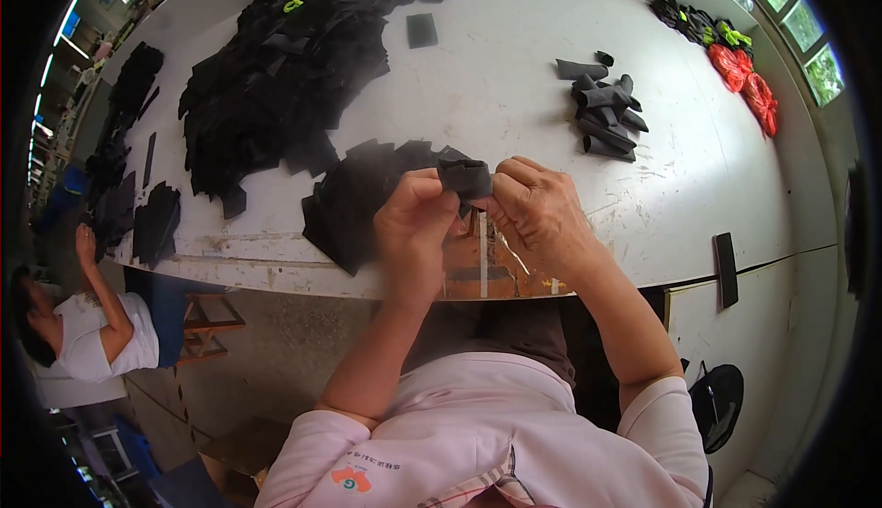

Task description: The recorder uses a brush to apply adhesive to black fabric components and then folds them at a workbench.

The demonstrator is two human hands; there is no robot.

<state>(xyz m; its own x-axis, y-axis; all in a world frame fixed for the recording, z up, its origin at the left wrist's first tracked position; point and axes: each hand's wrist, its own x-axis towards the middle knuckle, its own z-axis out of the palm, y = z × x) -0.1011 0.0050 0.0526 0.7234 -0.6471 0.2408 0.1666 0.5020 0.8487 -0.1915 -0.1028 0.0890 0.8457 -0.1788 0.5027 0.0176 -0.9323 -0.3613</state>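
Observation:
Between both hands, above the table's near edge, is a small black fabric piece (465,177), folded or rolled into a short tube. My left hand (418,219) pinches its left side, fingers closed. At its right end my right hand (542,209) grips it with curled fingers. Beneath the hands a worn brown wooden patch (473,260) shows at the table edge. Just left of my left hand lies a fanned heap of flat black fabric pieces (354,196). Several rolled black tubes (606,113) lie in a small pile farther right.
A large mound of black pieces (276,76) covers the white table's (514,58) far left. One flat piece (422,30) lies apart. Red plastic bags (744,76) sit at the far right edge. A dark strip (726,269) lies near right. At left, another person (110,324) sits at the table.

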